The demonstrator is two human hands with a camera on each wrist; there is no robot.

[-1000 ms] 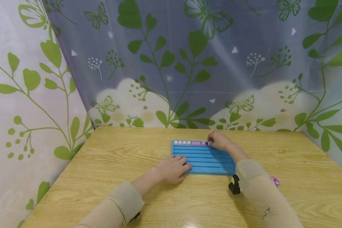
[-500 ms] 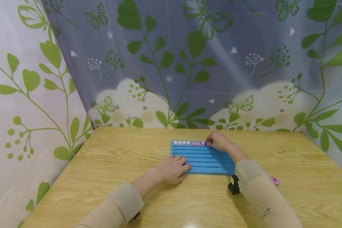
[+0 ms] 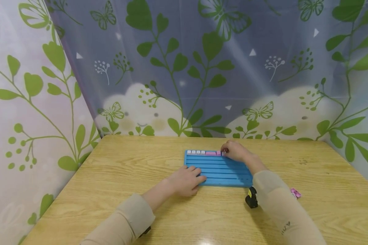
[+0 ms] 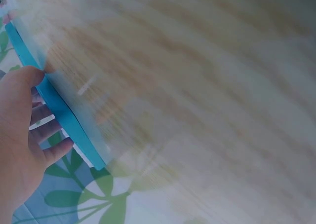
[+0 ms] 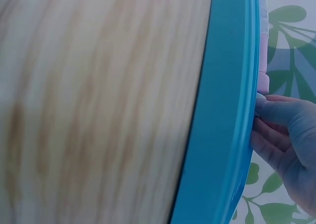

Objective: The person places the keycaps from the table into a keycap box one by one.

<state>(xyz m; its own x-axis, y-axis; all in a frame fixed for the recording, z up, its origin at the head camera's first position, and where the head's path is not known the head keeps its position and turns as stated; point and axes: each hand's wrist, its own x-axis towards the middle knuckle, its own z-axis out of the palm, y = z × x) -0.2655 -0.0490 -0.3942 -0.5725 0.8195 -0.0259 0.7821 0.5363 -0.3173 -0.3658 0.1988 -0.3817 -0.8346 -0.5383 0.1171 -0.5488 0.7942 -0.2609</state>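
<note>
A blue grooved tray (image 3: 224, 170) lies at the middle of the table. Along its far groove stand several white keycaps (image 3: 196, 152), then a wide pink keycap (image 3: 210, 153) and a smaller pink one. My right hand (image 3: 236, 151) pinches a small white keycap (image 5: 260, 101) beside the pink ones, thumb and fingertips right at the tray's far edge. My left hand (image 3: 185, 180) rests on the tray's near left corner. In the left wrist view the left hand (image 4: 22, 130) has its thumb at the tray's front side (image 4: 66, 113) and its fingers beyond it.
A small heap of pink pieces (image 3: 295, 193) lies on the wooden table (image 3: 233, 221), right of the tray and partly behind the right sleeve (image 3: 282, 204). A black wrist camera (image 3: 251, 198) hangs by that sleeve. A patterned curtain (image 3: 184, 68) closes off the back.
My right hand has shifted very slightly left with the white keycap, nearer the pink ones. The left hand and the tray have stayed in place.
</note>
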